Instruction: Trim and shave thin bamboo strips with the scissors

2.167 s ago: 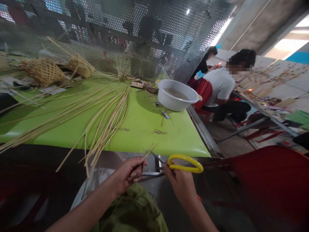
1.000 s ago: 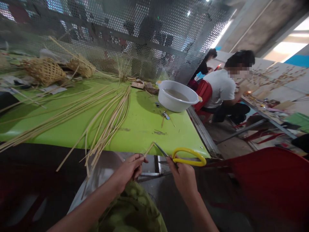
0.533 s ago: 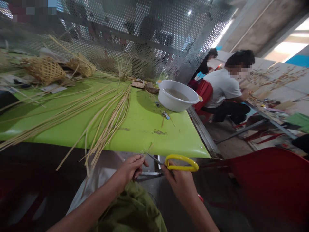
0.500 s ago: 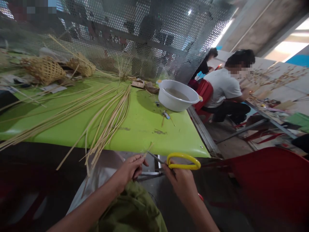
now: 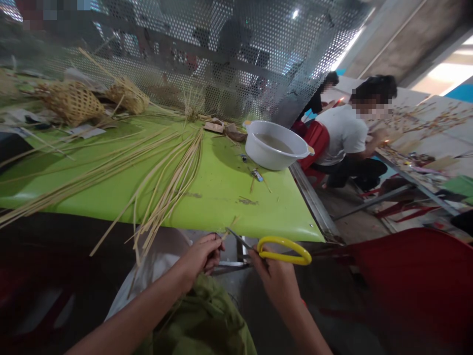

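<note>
My left hand [image 5: 205, 253] is closed, pinching a short pale strip [image 5: 226, 233] that looks like bamboo, just in front of the table edge. In my right hand [image 5: 275, 271] is a pair of scissors [image 5: 284, 250] with yellow handles, held by the blade end near the pivot. One handle loop sticks out to the right above the hand. A dark blade tip points left and touches or nearly touches the strip. A bundle of long bamboo strips [image 5: 172, 185] lies on the green table [image 5: 221, 197], its ends hanging over the front edge.
A white basin [image 5: 271, 155] of cloudy liquid stands at the table's right side. A nail clipper [image 5: 257, 175] lies before it. Woven baskets [image 5: 74, 103] sit at the back left. A red chair [image 5: 414, 281] is at the right; a person [image 5: 342, 128] sits beyond.
The view has shifted slightly. The left fingers have curled in more around the strip, and the scissors' blade has swung a little against it.
</note>
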The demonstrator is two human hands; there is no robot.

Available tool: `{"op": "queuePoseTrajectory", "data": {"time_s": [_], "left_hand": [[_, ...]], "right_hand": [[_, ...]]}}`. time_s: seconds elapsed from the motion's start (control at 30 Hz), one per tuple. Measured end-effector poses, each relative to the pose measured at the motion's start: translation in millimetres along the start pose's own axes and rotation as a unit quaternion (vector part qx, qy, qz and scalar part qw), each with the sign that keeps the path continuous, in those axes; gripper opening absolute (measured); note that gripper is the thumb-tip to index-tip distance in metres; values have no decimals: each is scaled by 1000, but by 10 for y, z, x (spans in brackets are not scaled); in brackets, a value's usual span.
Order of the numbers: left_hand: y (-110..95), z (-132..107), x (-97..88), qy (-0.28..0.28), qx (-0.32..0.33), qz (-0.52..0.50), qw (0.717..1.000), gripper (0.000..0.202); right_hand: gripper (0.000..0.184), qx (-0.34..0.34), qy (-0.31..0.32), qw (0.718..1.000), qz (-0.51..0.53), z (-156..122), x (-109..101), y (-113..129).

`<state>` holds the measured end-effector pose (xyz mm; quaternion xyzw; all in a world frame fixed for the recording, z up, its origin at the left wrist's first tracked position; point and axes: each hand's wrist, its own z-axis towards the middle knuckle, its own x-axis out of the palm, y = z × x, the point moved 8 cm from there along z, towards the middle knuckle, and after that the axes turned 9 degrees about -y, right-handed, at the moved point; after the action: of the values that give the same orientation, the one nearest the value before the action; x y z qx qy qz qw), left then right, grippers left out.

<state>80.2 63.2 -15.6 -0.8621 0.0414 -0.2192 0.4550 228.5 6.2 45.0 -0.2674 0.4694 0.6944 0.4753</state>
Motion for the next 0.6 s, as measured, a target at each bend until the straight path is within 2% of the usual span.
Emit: {"op": "queuePoseTrajectory", "data": {"time_s": [0.13,0.23,0.3,0.4,0.47,0.6], "left_hand": [[23,36,-29,-4,18,25,999,21],[11,24,-58,-10,58,103,993,22],[-92,-28,-88,-34,131,208,969,22],[-288,-146,-96,-80,245,349,901,18],[-337,-182,-112,-107,265,394,873,15],[-329,-171,-133,-130,270,428,853,11]], "right_hand": [[30,-38,11,999,3,-38,48,82],[29,-3,39,999,5,-31,59,9],[31,11,33,999,0,4,18,-51],[36,-8,7,999,-34,68,-47,-109],[39,-21,-18,997,-78,99,-85,-150],[41,-19,-71,989,-127,85,-148,-163]]}}
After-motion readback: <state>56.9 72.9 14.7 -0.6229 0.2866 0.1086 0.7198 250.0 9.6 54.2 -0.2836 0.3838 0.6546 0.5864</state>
